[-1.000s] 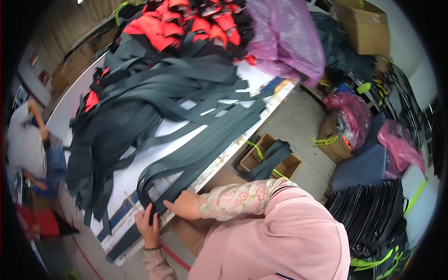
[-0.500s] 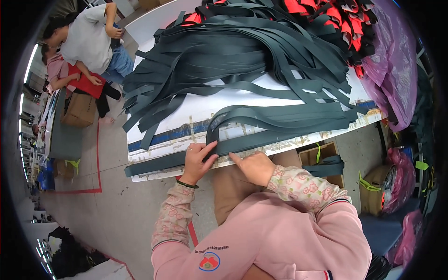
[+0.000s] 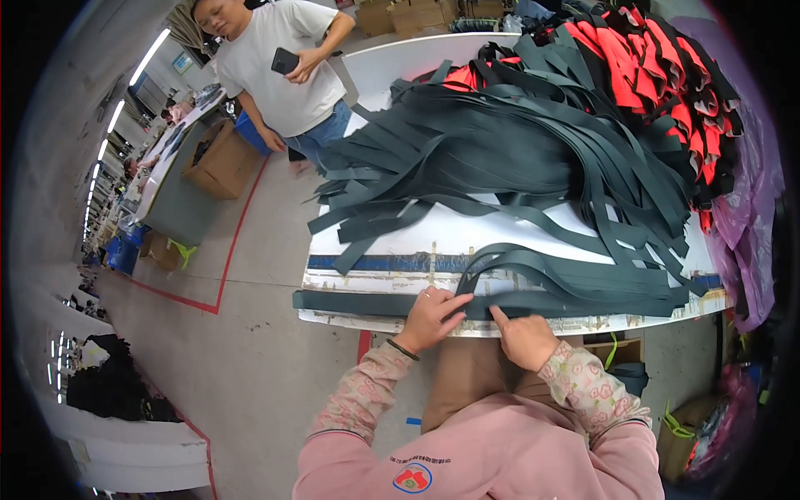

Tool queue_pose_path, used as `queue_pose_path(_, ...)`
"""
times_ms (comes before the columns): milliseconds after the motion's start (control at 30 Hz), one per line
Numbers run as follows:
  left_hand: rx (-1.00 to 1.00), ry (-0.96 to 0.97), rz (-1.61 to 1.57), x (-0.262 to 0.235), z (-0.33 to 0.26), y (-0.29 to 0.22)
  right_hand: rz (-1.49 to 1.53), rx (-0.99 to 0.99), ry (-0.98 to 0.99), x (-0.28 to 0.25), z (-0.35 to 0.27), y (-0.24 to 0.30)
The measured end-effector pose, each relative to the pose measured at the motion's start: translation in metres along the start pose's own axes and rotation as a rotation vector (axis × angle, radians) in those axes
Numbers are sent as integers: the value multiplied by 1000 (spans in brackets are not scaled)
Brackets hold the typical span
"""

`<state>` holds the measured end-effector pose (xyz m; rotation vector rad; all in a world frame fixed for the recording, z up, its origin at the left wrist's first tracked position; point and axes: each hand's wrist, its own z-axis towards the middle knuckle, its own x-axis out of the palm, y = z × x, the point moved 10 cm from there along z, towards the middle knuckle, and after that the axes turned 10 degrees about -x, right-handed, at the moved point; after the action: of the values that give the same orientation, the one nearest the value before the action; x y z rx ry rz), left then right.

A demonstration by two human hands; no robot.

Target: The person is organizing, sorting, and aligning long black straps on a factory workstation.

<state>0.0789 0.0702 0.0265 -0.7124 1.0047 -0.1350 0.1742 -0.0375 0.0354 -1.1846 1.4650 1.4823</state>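
A long flat dark green strip lies along the near edge of the white table. My left hand rests across it, thumb at the near edge and fingertips at the far edge, gripping it where several looped strips bend down. To the right, my right hand touches the strip's near edge with its stretched index finger; the other fingers are curled and hold nothing visible. Behind the loops spreads a large heap of dark green strips.
Red and black fabric pieces are piled at the far right, beside a purple plastic bag. A person in a white shirt stands at the far left with a phone. Cardboard boxes stand near another table.
My view has shifted, so the table sits further right and lower. Both hands stay at the strip. The co-worker's phone now shows; a second person in red has gone out of sight.
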Motion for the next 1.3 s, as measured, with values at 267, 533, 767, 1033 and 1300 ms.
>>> queue_pose_path(267, 90, -13, 80, -3, 7, 10, 705, 85, -400, 4, 42, -36)
queue_pose_path(533, -7, 13, 41, 0, 2, 7, 635, 127, -365, 28, 47, -24)
queue_pose_path(767, -10, -9, 40, 0, -1, 10, 598, 188, -369, 31, 50, -24)
queue_pose_path(1033, 3, -14, 39, -1, 1, 10, 526, 207, -412, 31, 54, -20)
queue_pose_path(1300, 1, 13, 20, 1, 3, 6, 777, 296, -303, 38, 24, -49)
